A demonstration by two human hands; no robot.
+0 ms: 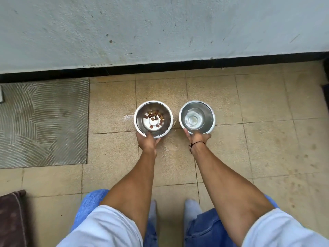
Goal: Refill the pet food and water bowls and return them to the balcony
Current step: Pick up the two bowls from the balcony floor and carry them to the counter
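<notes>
Tiled balcony floor (267,104) in beige, stained and damp in patches, bounded at the far side by a grey plastered wall (160,27) with a black skirting strip (178,65) along its base. A grey patterned mat (42,122) lies on the tiles to the left; a dark brown cloth (12,216) shows at the lower left edge.

Two steel bowls sit side by side, near each other but apart, in front of the wall. The food bowl (153,119), on the left, holds a small scatter of brown kibble (155,116) across its bottom. The water bowl (196,117), on the right, contains clear water.

Left hand (147,142) grips the near rim of the food bowl, fingers wrapped on its edge. Right hand (196,139) grips the near rim of the water bowl; a black cord (195,144) circles that wrist. Whether either bowl rests fully on the tiles cannot be determined. Both forearms are bare, with pale sleeves at the elbows. Blue denim and pale socks appear below.
</notes>
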